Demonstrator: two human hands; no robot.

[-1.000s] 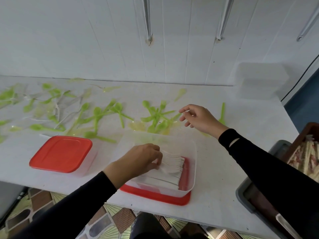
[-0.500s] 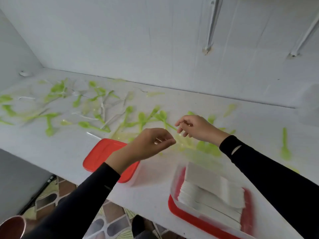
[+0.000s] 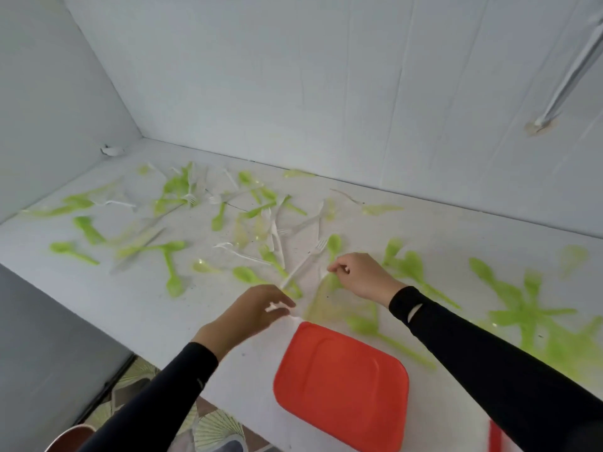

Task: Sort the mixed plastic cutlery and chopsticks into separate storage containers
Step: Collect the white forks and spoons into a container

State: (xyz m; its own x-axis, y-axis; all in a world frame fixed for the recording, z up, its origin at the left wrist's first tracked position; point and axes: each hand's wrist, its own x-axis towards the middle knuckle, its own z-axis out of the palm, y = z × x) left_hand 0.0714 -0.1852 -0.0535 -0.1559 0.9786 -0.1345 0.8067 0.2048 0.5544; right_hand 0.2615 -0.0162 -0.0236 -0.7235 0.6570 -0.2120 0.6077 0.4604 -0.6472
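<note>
1. Red lid (image 3: 342,386) lies at the near edge of the table (image 3: 130,305), between the two forearms.
2. Left hand (image 3: 251,316): fingers curled, tips pinching a white piece (image 3: 276,308), its kind too blurred to tell.
3. Right hand (image 3: 362,275): fingers curled, thumb against forefinger, low over the table. Whether they hold anything cannot be told.
4. White fork (image 3: 303,265) lies between the hands, tines toward the wall (image 3: 293,93).
5. Green spoons (image 3: 174,286) and other white cutlery lie scattered beyond.

left grip (image 3: 257,313): fingers curled, pinching | right grip (image 3: 362,275): fingers curled | arms outstretched
</note>
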